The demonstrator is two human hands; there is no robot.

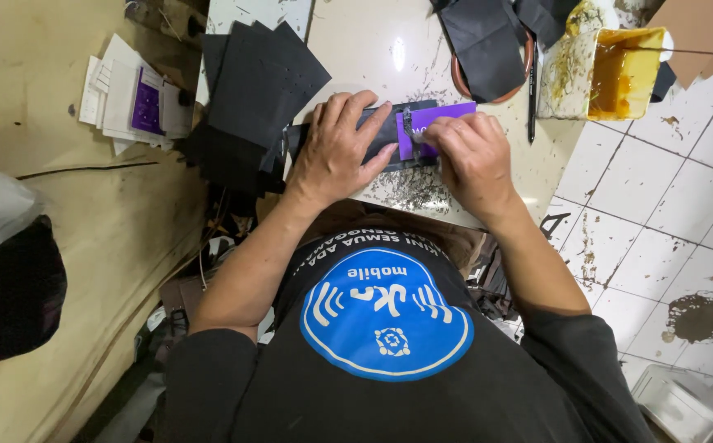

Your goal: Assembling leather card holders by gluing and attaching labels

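Hands meet over a dark strip [385, 131] that lies on the white slab [356, 49] just in front of the person's chest. On the strip's right end sits a purple card [442, 119]. The left hand [340, 148] lies flat and spread on the strip, palm down, pressing it against the slab rather than closing around it. The right hand [471, 156] is curled, its fingertips pinched on the purple card and on a small metal clip or tool [410, 123] at the card's left edge; how tightly they close cannot be told.

Beyond the strip and to its right stands a yellow tub [631, 74] holding a brownish-yellow liquid, likely glue, with smears running down its walls. It leans against a stained white pot [569, 74], whose contents are hidden. A black pen [532, 98] lies between that pot and the strip. Straight beyond the strip, black sheets [487, 41] drape over a brown ring [496, 90].

Left of the strip, a stack of black cut sheets [258, 82] fans out and touches the left wrist's side of the slab. Farther left, on a tan board [61, 246], lies a pile of white papers [118, 90] with a purple piece [147, 107] on top. Right of the slab is white tiled floor [668, 213], spotted with stains.
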